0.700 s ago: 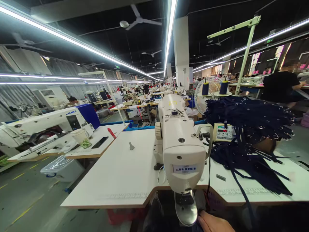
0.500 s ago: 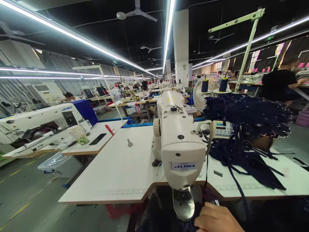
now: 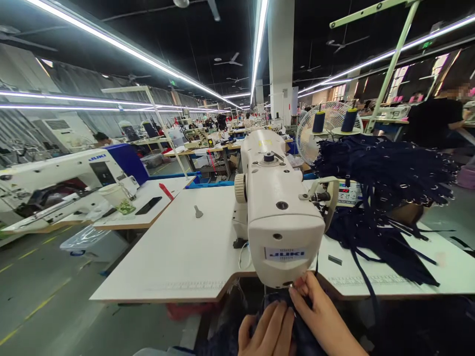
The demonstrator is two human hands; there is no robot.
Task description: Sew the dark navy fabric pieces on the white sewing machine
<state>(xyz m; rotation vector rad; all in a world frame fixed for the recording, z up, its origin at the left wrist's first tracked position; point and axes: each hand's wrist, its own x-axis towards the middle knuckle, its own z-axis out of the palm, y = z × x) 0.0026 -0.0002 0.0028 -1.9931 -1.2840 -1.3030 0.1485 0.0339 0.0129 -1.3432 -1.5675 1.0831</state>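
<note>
Positioning appears underway: left hand point(image 3: 267, 330) laid open over dark cloth point(image 3: 222, 342), right hand point(image 3: 315, 302) fingertips drawn close (grip cannot be confirmed), sewing head point(image 3: 284, 237) just above; next move calls for alignment.

The near machine point(image 3: 285, 222) bears the brand JUKI in blue on the label point(image 3: 286, 254) across its front. The left machine point(image 3: 70, 167) also reads JUKI, in blue on white. Red digits on the panel point(image 3: 349, 194) are too small to read, as are the scale point(image 3: 196, 285) along the worktop point(image 3: 166, 247) edge and the green sign point(image 3: 427, 45) at upper right.
</note>
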